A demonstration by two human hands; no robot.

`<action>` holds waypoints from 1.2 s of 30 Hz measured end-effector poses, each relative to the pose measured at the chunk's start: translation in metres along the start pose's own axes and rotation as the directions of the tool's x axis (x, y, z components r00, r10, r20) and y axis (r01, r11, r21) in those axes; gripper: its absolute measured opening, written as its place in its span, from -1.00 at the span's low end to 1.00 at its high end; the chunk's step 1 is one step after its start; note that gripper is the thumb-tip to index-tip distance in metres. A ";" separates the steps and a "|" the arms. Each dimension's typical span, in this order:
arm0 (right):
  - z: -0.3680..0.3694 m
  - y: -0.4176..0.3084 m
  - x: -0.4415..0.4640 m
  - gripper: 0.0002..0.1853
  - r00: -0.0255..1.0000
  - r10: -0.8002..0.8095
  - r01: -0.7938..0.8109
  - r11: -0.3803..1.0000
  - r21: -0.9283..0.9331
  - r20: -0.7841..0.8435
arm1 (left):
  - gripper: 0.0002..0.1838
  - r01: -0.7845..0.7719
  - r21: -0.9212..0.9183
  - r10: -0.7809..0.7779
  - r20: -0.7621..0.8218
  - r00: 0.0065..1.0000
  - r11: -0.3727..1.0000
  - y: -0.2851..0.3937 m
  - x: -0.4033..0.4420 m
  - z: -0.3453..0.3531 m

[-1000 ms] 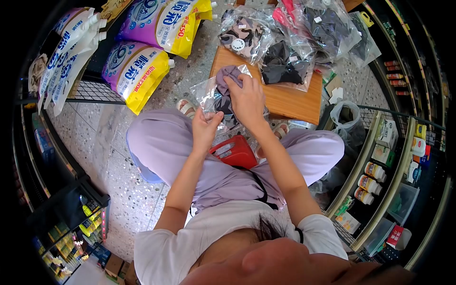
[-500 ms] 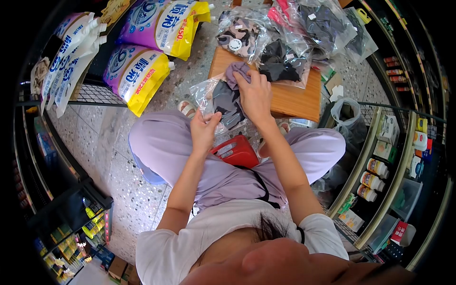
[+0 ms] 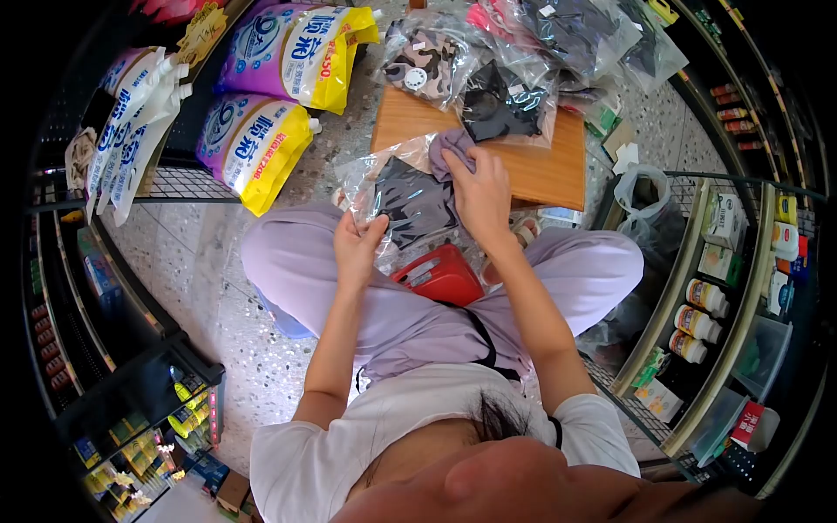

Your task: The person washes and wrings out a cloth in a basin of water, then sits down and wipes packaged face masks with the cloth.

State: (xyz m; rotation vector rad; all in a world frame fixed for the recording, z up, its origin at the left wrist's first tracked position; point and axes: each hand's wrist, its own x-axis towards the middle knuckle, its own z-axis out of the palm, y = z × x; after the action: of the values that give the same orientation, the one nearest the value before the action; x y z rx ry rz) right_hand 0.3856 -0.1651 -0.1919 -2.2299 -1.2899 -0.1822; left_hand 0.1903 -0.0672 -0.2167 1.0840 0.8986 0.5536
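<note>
My left hand (image 3: 357,248) pinches the near left edge of a clear plastic bag (image 3: 405,205) with dark folded fabric inside. A bunched purple-grey cloth (image 3: 452,150) is in my right hand (image 3: 479,192), its fingers closed on it against the bag's right side. The bag hangs above my lap, at the near edge of a small wooden table (image 3: 545,170). On that table lie a bagged black fabric item (image 3: 501,105) and a bagged camouflage item with a white round disc (image 3: 423,65).
More bagged dark items (image 3: 575,35) are piled at the back right. Purple and yellow detergent bags (image 3: 257,148) stand at left. A red plastic container (image 3: 443,275) sits between my legs. Shelves with white bottles (image 3: 697,322) flank the right, near a translucent plastic bag (image 3: 645,205).
The bag in my hands is spread flatter, showing more of the dark fabric. My left hand has shifted slightly left and toward me; the right keeps its grip on the cloth.
</note>
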 end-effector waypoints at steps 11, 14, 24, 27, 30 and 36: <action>-0.045 0.028 -0.065 -0.58 0.997 0.083 -0.083 0.991 0.103 0.009 | -0.43 -0.071 0.055 0.070 0.027 0.997 0.996 0.029 -0.017 0.002; -0.059 0.040 -0.085 -0.63 0.976 0.220 -0.212 0.933 0.290 0.004 | -0.42 -0.094 0.047 0.091 0.066 0.994 0.994 0.035 -0.019 0.018; -0.058 0.086 -0.145 -0.84 0.782 0.581 -0.526 0.420 0.740 0.227 | -0.45 0.008 -0.028 0.008 0.519 0.855 1.000 0.039 -0.031 0.212; -0.043 0.091 -0.147 -0.87 0.749 0.652 -0.325 0.206 0.923 0.118 | -0.47 0.074 -0.101 0.008 0.642 0.767 0.992 0.007 -0.034 0.276; -0.033 0.118 -0.166 -0.88 0.720 0.650 -0.459 0.182 0.870 0.243 | -0.44 0.035 0.007 -0.031 0.644 0.764 0.999 -0.033 -0.030 0.324; -0.019 0.174 -0.185 -0.85 0.459 0.885 -0.422 0.141 0.896 0.077 | -0.56 0.163 0.024 -0.139 0.649 0.748 0.986 -0.075 -0.022 0.373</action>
State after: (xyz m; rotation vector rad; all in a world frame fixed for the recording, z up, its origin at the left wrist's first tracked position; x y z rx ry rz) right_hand 0.4354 -0.3831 -0.3144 -1.4634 0.1620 0.2151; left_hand 0.4892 -0.3042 -0.2095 1.0562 0.3480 0.0270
